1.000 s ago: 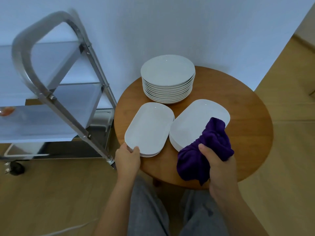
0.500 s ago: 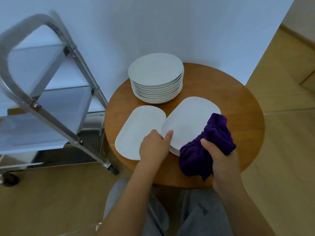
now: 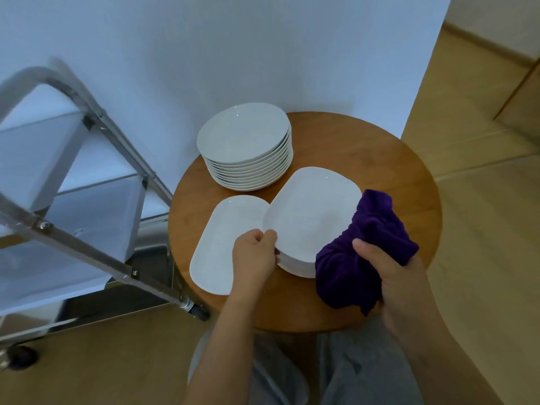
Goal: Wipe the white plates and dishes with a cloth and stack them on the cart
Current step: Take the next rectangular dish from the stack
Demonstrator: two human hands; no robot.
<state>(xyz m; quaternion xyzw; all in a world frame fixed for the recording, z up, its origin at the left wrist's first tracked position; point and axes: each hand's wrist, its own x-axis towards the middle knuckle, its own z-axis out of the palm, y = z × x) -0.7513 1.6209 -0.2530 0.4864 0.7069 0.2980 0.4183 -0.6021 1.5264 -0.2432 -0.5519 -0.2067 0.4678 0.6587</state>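
Now left hand (image 3: 254, 256) pinches near edge of top oblong plate (image 3: 311, 214) on small pile. Right hand (image 3: 388, 276) grips purple cloth (image 3: 362, 252), cloth touching plate's right edge. Single oblong plate (image 3: 217, 244) lies under left hand. Round plate stack (image 3: 244, 135) beyond both hands on round wooden table (image 3: 394, 182). Metal cart (image 3: 81, 176) left of left hand.

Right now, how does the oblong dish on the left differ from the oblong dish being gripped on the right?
The left oblong dish lies flat on the round wooden table; the right oblong dish tops a small pile, its near edge apparently lifted. The left hand grips the right dish's rim; it only overlaps the left dish. The purple cloth in the right hand covers the right dish's corner, not the left dish's. Both are plain white.
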